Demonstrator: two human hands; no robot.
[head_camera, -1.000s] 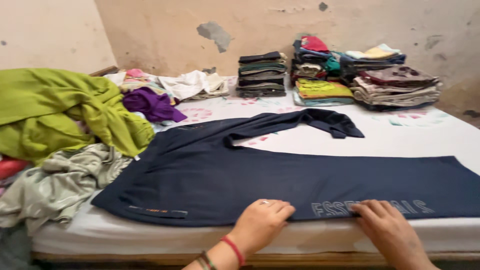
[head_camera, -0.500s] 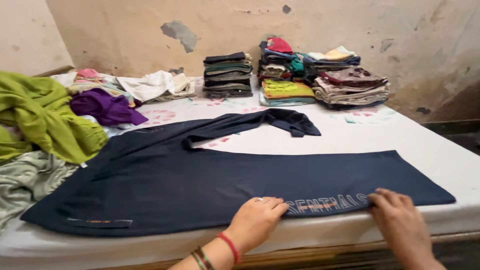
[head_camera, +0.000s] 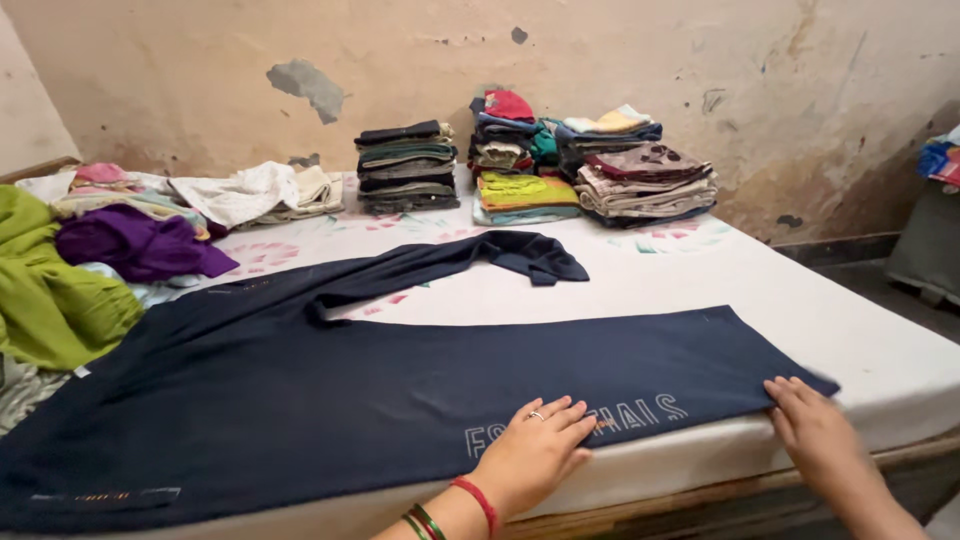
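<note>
A pair of navy blue trousers (head_camera: 330, 390) lies spread across the white bed (head_camera: 700, 280), one leg flat along the near edge and the other leg bent away toward the wall. My left hand (head_camera: 535, 450), with a ring and red and green bangles at the wrist, presses flat on the near leg over the pale lettering. My right hand (head_camera: 815, 430) rests with fingers together on the hem end of that leg, at the bed's near right edge.
Three stacks of folded clothes (head_camera: 530, 165) stand at the back by the peeling wall. Unfolded garments lie at the left: a green one (head_camera: 50, 290), a purple one (head_camera: 135, 245) and white ones (head_camera: 245, 190). The bed's wooden frame (head_camera: 700, 495) runs below my hands.
My right hand has slid rightward along the trouser leg to its hem end. The view has panned to the right, and my left hand stays pressed near the lettering.
</note>
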